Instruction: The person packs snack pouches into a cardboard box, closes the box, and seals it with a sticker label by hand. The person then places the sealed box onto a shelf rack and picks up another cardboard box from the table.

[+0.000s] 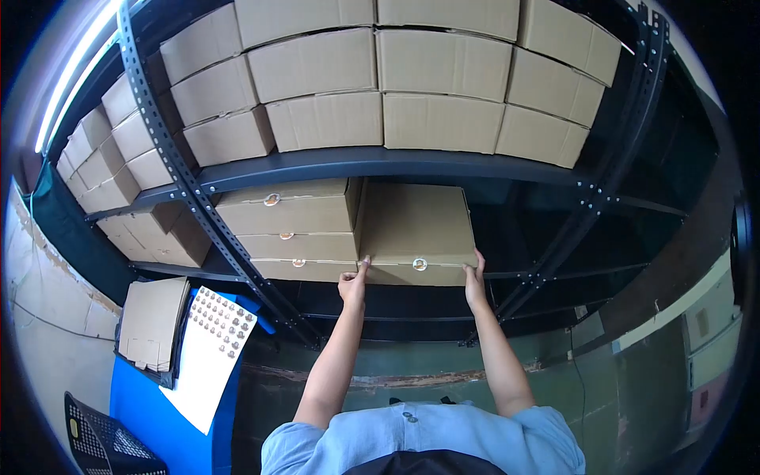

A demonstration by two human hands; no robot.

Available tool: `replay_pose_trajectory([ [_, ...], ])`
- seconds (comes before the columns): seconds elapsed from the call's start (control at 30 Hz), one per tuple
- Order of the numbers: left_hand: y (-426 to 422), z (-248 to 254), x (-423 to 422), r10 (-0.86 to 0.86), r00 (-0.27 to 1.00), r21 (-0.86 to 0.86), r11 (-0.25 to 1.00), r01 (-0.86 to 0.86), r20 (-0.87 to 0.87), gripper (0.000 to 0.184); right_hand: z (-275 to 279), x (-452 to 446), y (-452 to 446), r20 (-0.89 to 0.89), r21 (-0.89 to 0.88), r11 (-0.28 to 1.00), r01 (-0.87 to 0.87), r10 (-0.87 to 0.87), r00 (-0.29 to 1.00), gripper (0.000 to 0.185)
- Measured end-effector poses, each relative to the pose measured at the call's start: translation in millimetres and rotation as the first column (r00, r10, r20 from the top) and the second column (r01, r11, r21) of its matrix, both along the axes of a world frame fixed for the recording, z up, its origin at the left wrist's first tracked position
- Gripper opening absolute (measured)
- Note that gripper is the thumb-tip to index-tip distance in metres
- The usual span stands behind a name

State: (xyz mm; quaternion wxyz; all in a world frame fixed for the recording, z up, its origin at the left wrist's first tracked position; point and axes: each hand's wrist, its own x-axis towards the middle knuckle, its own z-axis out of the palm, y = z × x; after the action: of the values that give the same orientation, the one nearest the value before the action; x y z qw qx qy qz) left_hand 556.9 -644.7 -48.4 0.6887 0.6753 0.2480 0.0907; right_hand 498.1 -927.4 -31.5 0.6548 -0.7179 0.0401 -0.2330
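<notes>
A flat brown cardboard box (413, 222) with a round sticker (419, 264) on its front lies on the middle shelf. My left hand (353, 286) grips its front left corner, thumb up along the front and fingers curled. At the front right corner my right hand (475, 283) holds the same box, fingers against its side. Just left of it stands a stack of similar boxes (289, 214), each with a round sticker on its front edge. The far end of the held box sits in the shadow under the upper shelf.
The upper shelf (380, 163) carries rows of plain cartons (443, 63). Perforated metal posts (186, 178) frame the bay. At lower left, a blue table (142, 412) bears flattened cardboard (153, 317) and a sticker sheet (207, 372), with a dark plastic basket (111, 443) beside it.
</notes>
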Motion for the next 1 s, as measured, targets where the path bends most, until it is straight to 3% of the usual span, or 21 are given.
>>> replay_pose_trajectory([
  [0.07,5.4,7.1,-1.9,-0.033,0.998,-0.021,0.999,0.032,-0.044,0.061,-11.0,7.7,-3.4,0.045,0.012,1.000,-0.022,0.022,0.999,0.051],
  [0.13,5.4,11.2,-6.1,-0.126,0.987,-0.171,0.979,0.108,-0.099,0.062,-6.0,4.6,1.4,0.065,0.060,0.998,-0.020,0.016,0.998,0.051],
  [0.17,3.4,13.0,-8.2,-0.108,0.990,-0.149,0.984,0.093,-0.095,0.066,-3.1,2.8,2.2,0.008,0.051,0.999,0.013,-0.014,1.000,0.052],
  [0.27,-3.9,13.3,-10.3,-0.087,0.990,-0.079,0.994,0.078,-0.114,0.073,-8.5,6.2,1.7,0.058,0.083,0.997,-0.006,0.001,0.998,0.053],
  [0.4,0.6,17.1,-8.1,-0.184,0.968,-0.108,0.980,0.167,-0.169,0.079,-2.3,1.9,3.9,0.013,0.112,0.994,-0.017,0.015,1.000,0.053],
  [0.57,2.8,25.9,-14.0,-0.185,0.972,-0.118,0.979,0.169,-0.147,0.077,-11.6,6.7,5.6,0.105,0.142,0.990,-0.015,0.000,0.994,0.052],
  [0.8,-2.9,15.0,-12.2,-0.290,0.946,-0.134,0.953,0.272,-0.144,0.087,0.4,-2.5,6.1,0.019,0.045,0.999,0.031,-0.032,0.999,0.052],
  [0.87,-3.6,10.7,-10.2,-0.384,0.908,-0.116,0.922,0.368,-0.169,0.099,-1.1,-2.3,1.5,0.008,0.008,1.000,0.008,-0.008,1.000,0.053],
  [0.97,-13.9,25.0,-20.0,-0.467,0.873,-0.199,0.877,0.437,-0.142,0.110,-7.3,3.0,-5.7,-0.015,-0.046,0.999,-0.004,0.003,1.000,0.055],
  [1.0,-13.7,29.0,-21.5,-0.549,0.812,-0.316,0.821,0.476,-0.201,0.110,-7.0,3.5,-5.3,-0.021,-0.048,0.999,0.002,-0.003,1.000,0.055],
])
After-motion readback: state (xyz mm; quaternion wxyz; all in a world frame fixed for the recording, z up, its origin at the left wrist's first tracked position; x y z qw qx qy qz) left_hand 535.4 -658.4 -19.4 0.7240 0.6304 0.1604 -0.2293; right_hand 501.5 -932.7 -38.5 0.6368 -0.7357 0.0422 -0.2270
